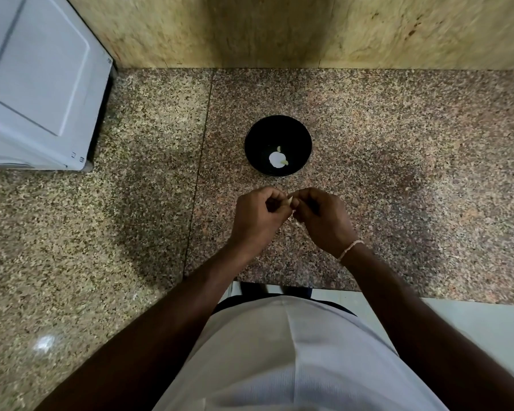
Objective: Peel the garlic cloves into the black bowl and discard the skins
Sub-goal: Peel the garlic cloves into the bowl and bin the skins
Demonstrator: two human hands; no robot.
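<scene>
Black bowl (278, 127) holds pale garlic pieces (276, 159).

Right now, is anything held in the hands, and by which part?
Yes: a garlic clove, pinched between the left hand and right hand, each gripping one side with curled fingers. Which end each holds cannot be told.

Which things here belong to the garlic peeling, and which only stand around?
Belong to the job:
- round black bowl with pale garlic pieces
- small pale garlic clove, pinched between left hand and right hand

Only standing around:
- white box-shaped appliance
- thin pale wrist thread
</scene>
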